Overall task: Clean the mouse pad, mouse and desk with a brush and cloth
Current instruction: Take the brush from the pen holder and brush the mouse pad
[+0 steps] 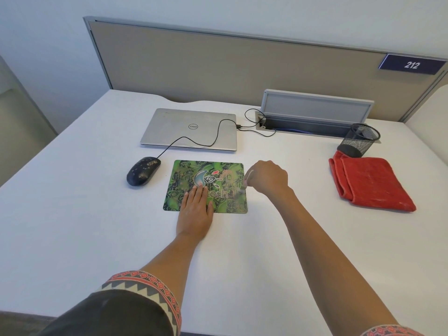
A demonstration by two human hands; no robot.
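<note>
- The left hand (pixel 196 209) lies flat on the pad (pixel 225 202), palm down with straight fingers; its grip is released and holds nothing. The fingertips reach the pad's middle and the wrist crosses its near edge.
- The right hand (pixel 269 178) hovers over the pad's right edge, its grip clenched around a thin pale brush (pixel 247 176). The brush is blurred; its lower end points down at the pad's right side.
- The pad, green with a printed pattern, lies flat in the middle of the white desk (pixel 84 202), in front of the laptop (pixel 189 129).
- Pale crumbs (pixel 226 174) lie on the pad's far right part, just left of the brush.
- The black mouse (pixel 143 171) sits just left of the pad, apart from it, with pale specks on its top. Its cable (pixel 218 134) runs over the closed laptop lid to the laptop's right side.
- The red cloth (pixel 373 184) lies folded on the desk, well to the right of the pad, and neither hand touches it.
- A black mesh cup (pixel 361 139) stands just behind the cloth.
- A grey cable tray (pixel 315 112) with its lid raised sits at the back of the desk, right of the laptop.
- A beige partition (pixel 218 64) backs the desk and carries a blue sign (pixel 412 65) reading 212.
- A dark sleeve (pixel 145 287) with a patterned hem covers the left upper arm.
</note>
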